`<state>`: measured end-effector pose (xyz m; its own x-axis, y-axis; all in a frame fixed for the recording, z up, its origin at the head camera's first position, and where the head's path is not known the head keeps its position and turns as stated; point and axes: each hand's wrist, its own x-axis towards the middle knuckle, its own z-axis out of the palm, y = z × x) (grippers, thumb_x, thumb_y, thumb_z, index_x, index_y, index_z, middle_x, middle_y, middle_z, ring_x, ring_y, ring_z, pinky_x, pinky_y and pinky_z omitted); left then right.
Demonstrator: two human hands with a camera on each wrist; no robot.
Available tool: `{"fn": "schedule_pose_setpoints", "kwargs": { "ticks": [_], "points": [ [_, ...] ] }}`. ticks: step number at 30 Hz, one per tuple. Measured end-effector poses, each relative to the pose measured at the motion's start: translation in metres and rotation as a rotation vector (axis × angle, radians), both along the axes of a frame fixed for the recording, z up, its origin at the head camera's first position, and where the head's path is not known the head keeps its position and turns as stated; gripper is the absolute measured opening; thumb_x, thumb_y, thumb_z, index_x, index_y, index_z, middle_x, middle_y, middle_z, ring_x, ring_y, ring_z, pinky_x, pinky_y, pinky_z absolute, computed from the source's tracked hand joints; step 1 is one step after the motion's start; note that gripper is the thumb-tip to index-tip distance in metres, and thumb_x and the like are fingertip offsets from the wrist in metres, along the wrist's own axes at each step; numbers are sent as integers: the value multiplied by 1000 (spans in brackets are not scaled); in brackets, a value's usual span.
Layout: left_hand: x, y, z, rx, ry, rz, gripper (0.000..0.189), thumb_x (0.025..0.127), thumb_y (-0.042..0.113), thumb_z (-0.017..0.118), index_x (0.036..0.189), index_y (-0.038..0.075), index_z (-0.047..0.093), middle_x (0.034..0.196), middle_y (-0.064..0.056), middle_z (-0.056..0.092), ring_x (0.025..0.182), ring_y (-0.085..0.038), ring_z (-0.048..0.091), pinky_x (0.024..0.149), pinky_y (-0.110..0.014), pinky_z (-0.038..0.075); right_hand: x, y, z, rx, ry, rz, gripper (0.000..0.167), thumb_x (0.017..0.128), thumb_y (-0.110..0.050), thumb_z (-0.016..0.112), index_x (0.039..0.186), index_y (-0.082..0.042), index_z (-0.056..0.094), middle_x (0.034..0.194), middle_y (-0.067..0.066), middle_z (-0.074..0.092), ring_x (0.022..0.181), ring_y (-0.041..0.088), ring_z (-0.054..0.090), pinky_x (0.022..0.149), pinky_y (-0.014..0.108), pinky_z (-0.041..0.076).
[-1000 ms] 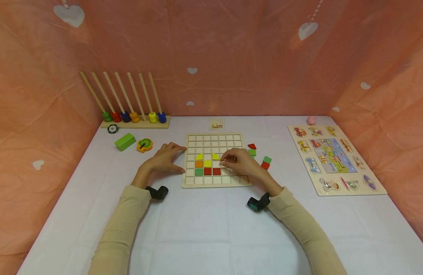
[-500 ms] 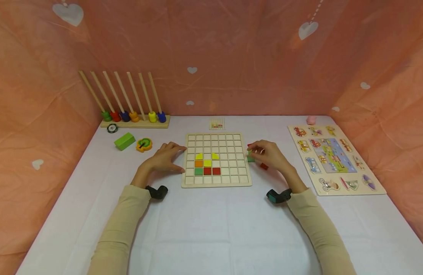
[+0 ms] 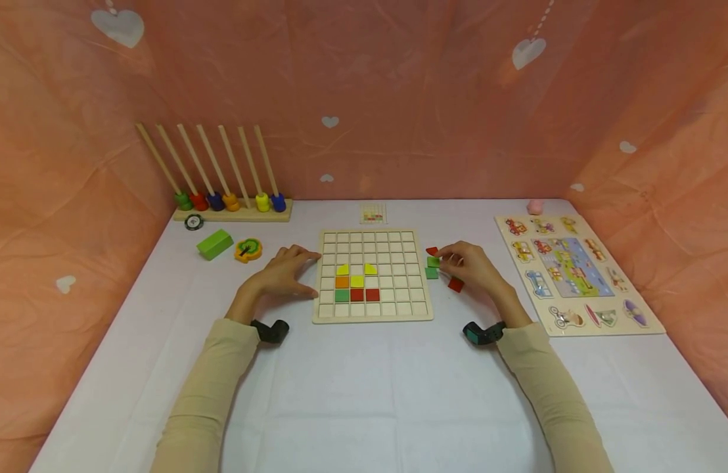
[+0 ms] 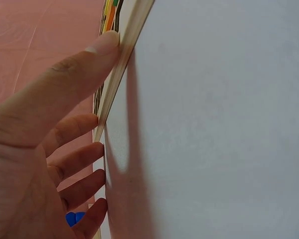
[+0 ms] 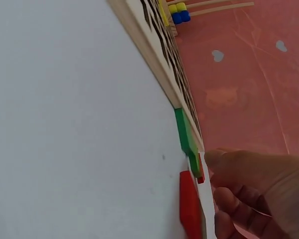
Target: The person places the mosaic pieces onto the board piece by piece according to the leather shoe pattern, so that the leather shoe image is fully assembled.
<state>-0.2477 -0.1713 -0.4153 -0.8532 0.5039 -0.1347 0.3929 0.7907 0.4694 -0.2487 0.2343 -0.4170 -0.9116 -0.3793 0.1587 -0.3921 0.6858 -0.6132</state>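
A square wooden grid board (image 3: 399,309) lies in the middle, with several yellow, orange, green and red tiles (image 3: 357,295) set in its cells. My left hand (image 3: 285,270) touches its left edge, the thumb and spread fingertips along the side, as the left wrist view shows. Right of the board, my right hand (image 3: 469,266) is over the loose tiles, thumb and forefinger close together; I cannot tell whether they hold a piece. Two green tiles (image 3: 432,273) and a red piece (image 3: 432,251) lie by those fingertips. Under the hand is a red square tile (image 3: 455,284).
Behind the board lies a small pattern card (image 3: 372,213). At the back left stand a pegged bead stacker (image 3: 234,213), a black-and-white chip (image 3: 194,222), a green block (image 3: 215,244) and a tree piece (image 3: 248,249). A picture puzzle (image 3: 538,309) is at right, a pink figure (image 3: 535,207) behind it.
My right hand has moved from over the board to the loose tiles on the right, then slightly further right. The left hand stays at the board's edge.
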Motion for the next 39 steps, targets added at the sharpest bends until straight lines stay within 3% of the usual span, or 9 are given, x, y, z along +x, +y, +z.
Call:
{"fn": "schedule_pose_setpoints", "kwargs": {
  "ticks": [11, 20, 25, 30, 33, 39],
  "points": [
    [-1, 1, -1, 0, 8, 0, 82, 72, 37, 79, 140, 9, 41, 135, -17, 38, 118, -33, 32, 103, -51, 28, -8, -2, -5, 74, 7, 9, 27, 81, -2, 67, 108, 2, 67, 90, 14, 59, 72, 19, 49, 60, 26, 40],
    [-1, 1, 0, 2, 5, 3, 82, 72, 36, 79, 140, 9, 41, 136, -17, 37, 118, -33, 32, 103, -51, 28, -10, -1, -4, 100, -58, -6, 25, 82, -6, 68, 105, 3, 65, 92, 13, 58, 77, 21, 48, 66, 30, 40],
    [-2, 1, 0, 2, 9, 1, 82, 72, 36, 79, 140, 9, 41, 135, -17, 38, 118, -33, 32, 102, -51, 29, -9, 4, -1, 85, -103, -9, 27, 80, -9, 70, 104, 2, 66, 95, 12, 62, 81, 21, 52, 70, 30, 43],
    [-2, 1, 0, -3, 7, -4, 82, 73, 36, 79, 140, 9, 41, 135, -17, 37, 118, -34, 33, 102, -51, 29, -7, 3, 4, 36, -61, -28, 28, 78, -7, 70, 104, 2, 67, 91, 13, 62, 74, 20, 50, 64, 27, 42],
    [-1, 1, 0, -4, 3, 0, 82, 72, 37, 79, 140, 9, 41, 136, -17, 37, 119, -33, 32, 103, -51, 28, -3, -5, 6, -4, -21, 12, 28, 78, -6, 70, 105, 1, 67, 93, 13, 62, 73, 18, 49, 62, 25, 41],
    [-1, 1, -1, 1, -6, 6, 83, 72, 37, 79, 140, 10, 41, 135, -16, 37, 119, -33, 32, 103, -51, 29, 5, -29, 5, -66, -3, 180, 24, 77, -1, 72, 100, -2, 68, 92, 8, 64, 72, 16, 50, 62, 24, 41]
  ]
}}
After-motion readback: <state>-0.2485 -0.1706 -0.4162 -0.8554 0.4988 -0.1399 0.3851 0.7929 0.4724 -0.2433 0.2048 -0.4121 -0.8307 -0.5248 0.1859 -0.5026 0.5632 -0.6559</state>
